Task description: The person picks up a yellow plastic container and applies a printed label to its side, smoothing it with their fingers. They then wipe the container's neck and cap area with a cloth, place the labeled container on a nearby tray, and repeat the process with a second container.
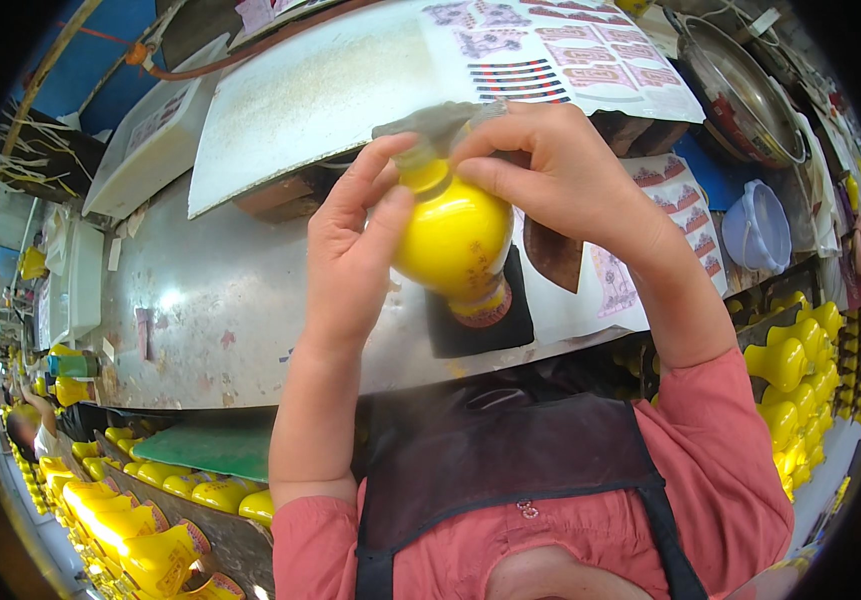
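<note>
A glossy yellow vase (455, 235) with small reddish marks on its belly leans over the worktable, its patterned foot toward me by a black cloth pad (475, 335). My left hand (350, 220) is closed at the left side of the vase's neck, thumb and fingers against it. On the neck's other side my right hand (540, 165) is curled, thumb and forefinger pinched together. What that pinch holds is blurred and too small to name. A grey cloth (435, 122) lies just beyond the neck. Beside my right wrist is a brown leaf-shaped scraper-like piece (553, 252).
Sheets of printed decals (590, 50) lie on a white board (320, 95) and on the table's right side. A pale blue bucket (756, 228) and a round metal pan (740, 90) stand at right. Rows of yellow vases (795, 365) flank me. A white tray (155, 130) is at left.
</note>
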Demonstrator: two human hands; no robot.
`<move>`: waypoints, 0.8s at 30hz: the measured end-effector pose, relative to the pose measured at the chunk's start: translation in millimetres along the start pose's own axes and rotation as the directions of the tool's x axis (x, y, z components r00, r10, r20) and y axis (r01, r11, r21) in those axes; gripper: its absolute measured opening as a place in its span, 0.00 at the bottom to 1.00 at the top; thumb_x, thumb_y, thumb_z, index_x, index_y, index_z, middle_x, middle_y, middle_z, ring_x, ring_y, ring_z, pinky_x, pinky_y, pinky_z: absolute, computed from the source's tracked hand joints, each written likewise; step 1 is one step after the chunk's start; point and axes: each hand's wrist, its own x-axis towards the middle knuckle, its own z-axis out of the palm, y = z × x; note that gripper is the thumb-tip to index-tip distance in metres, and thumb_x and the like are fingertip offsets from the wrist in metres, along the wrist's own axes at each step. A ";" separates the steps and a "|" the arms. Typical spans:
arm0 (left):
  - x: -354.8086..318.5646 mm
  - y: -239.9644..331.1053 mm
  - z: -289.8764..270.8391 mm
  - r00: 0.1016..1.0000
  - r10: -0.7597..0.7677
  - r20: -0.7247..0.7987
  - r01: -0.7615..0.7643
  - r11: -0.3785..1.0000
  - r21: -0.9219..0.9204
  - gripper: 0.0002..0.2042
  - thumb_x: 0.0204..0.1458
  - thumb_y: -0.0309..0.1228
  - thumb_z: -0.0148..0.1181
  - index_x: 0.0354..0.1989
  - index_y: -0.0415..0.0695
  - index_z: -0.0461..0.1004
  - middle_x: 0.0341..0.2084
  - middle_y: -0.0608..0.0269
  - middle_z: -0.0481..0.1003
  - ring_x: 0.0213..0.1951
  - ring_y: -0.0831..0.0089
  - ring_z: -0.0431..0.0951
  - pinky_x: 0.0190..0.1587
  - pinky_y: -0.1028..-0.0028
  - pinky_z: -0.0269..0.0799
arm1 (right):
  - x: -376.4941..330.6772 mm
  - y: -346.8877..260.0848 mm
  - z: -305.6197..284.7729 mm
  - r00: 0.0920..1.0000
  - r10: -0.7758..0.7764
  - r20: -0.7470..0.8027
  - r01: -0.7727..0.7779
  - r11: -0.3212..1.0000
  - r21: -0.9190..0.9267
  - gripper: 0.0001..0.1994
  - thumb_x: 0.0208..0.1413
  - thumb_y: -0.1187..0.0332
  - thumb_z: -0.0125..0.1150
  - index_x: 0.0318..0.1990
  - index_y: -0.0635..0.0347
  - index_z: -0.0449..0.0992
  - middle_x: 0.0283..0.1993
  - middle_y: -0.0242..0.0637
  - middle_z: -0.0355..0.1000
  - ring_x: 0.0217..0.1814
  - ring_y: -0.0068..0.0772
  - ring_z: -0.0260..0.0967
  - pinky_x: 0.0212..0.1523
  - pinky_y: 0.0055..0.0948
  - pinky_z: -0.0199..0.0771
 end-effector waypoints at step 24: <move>4.6 28.2 19.3 0.997 0.016 -0.072 -0.007 0.992 0.126 0.07 0.58 0.23 0.66 0.43 0.39 0.77 0.46 0.51 0.82 0.46 0.72 0.81 0.56 0.71 0.74 | -56.8 -30.3 6.5 0.984 -0.179 -0.005 0.178 0.983 -0.036 0.14 0.57 0.80 0.62 0.49 0.55 0.80 0.37 0.40 0.80 0.31 0.35 0.80 0.33 0.30 0.79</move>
